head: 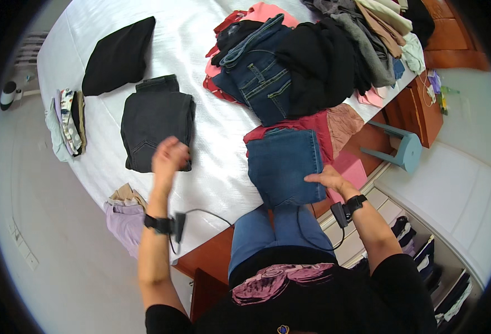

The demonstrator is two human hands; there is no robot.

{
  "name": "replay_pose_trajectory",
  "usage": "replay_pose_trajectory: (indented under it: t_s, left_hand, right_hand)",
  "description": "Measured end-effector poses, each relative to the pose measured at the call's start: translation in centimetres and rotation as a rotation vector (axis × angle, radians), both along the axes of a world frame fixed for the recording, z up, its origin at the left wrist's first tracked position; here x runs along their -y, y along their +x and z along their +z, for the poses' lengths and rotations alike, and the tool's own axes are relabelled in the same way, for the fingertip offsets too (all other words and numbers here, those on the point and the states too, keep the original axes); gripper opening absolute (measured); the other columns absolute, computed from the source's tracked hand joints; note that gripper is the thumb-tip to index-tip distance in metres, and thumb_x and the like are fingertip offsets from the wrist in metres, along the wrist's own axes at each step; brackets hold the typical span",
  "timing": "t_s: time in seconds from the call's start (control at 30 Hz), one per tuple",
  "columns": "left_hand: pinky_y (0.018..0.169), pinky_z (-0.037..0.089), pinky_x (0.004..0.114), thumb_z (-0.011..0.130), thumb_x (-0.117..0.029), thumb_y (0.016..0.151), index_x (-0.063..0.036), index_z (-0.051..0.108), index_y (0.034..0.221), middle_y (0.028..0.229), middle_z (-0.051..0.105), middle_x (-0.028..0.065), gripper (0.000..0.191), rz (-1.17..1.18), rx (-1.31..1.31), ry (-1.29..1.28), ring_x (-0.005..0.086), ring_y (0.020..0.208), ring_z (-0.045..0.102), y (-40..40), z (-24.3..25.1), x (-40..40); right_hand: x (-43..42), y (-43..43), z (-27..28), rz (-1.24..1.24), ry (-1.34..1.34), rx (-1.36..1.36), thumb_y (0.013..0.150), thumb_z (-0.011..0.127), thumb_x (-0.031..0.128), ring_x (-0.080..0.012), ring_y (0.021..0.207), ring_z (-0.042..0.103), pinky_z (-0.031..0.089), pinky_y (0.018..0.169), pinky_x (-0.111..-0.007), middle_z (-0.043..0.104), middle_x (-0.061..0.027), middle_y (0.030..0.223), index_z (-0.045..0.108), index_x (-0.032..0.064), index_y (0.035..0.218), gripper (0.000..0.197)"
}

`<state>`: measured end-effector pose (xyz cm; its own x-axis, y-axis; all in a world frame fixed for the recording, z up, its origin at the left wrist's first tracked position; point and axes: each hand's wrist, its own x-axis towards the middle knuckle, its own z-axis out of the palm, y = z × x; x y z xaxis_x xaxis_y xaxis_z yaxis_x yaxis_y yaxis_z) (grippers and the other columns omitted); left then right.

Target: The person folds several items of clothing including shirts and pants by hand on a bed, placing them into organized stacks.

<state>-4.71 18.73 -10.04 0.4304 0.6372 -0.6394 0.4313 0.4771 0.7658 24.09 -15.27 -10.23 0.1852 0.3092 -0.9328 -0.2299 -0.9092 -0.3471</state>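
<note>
Folded blue jeans (pixel 285 165) lie in front of me at the near edge of the bed, over red clothing. My right hand (pixel 329 179) grips their right side, with the thumb on top and the fingers hidden beneath. My left hand (pixel 170 154), blurred and with nothing visible in it, hovers over the lower right part of folded dark grey jeans (pixel 155 129). Its fingers look loosely bent and apart. Just beyond those jeans lies a folded black garment (pixel 118 56).
A heap of unfolded clothes, with dark blue jeans (pixel 266 83) and a black garment (pixel 318 67), covers the far right of the bed (pixel 218 167). Small folded clothes (pixel 68 121) and a lilac garment (pixel 124 221) line the left edge. A light blue stool (pixel 408 152) stands at right.
</note>
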Motion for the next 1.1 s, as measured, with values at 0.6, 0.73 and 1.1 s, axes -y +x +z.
replay_pose_trajectory:
  t_s: [0.6, 0.73, 1.1]
  left_hand:
    - [0.087, 0.045, 0.034, 0.063, -0.01, 0.076, 0.0015, 0.045, 0.117, 0.108, 0.056, 0.0115, 0.046, 0.59, 0.332, -0.315, 0.0226, 0.097, 0.056, -3.9, 9.0, 11.8]
    - [0.09, 0.045, 0.039, 0.061, -0.008, 0.076, 0.0015, 0.043, 0.12, 0.112, 0.055, 0.0145, 0.048, 0.639, 0.448, -0.434, 0.0257, 0.101, 0.055, -8.2, 9.1, 11.8]
    - [0.089, 0.045, 0.04, 0.059, -0.013, 0.077, 0.0044, 0.045, 0.119, 0.111, 0.057, 0.0159, 0.047, 0.605, 0.48, -0.638, 0.0277, 0.098, 0.057, -11.0, 8.2, 11.3]
  right_hand:
    - [-13.0, -10.7, 4.4, 0.043, 0.586, 0.089, 0.084, 0.059, 0.032, -0.0158, 0.086, 0.055, 0.046, 0.07, -0.026, 0.057, -0.0092, 0.093, 0.047, 0.0001, 0.117, 0.048]
    - [-12.7, -11.0, 2.5, -0.198, 0.502, 0.1, 0.083, 0.06, 0.032, -0.0178, 0.097, 0.051, 0.042, 0.082, -0.029, 0.055, -0.0107, 0.106, 0.046, -0.0003, 0.119, 0.051]
    - [-13.0, -11.2, 5.3, -0.485, 0.33, -0.868, 0.079, 0.062, 0.008, -0.0193, 0.097, 0.057, 0.044, 0.088, -0.03, 0.058, -0.0083, 0.11, 0.049, 0.0019, 0.118, 0.042]
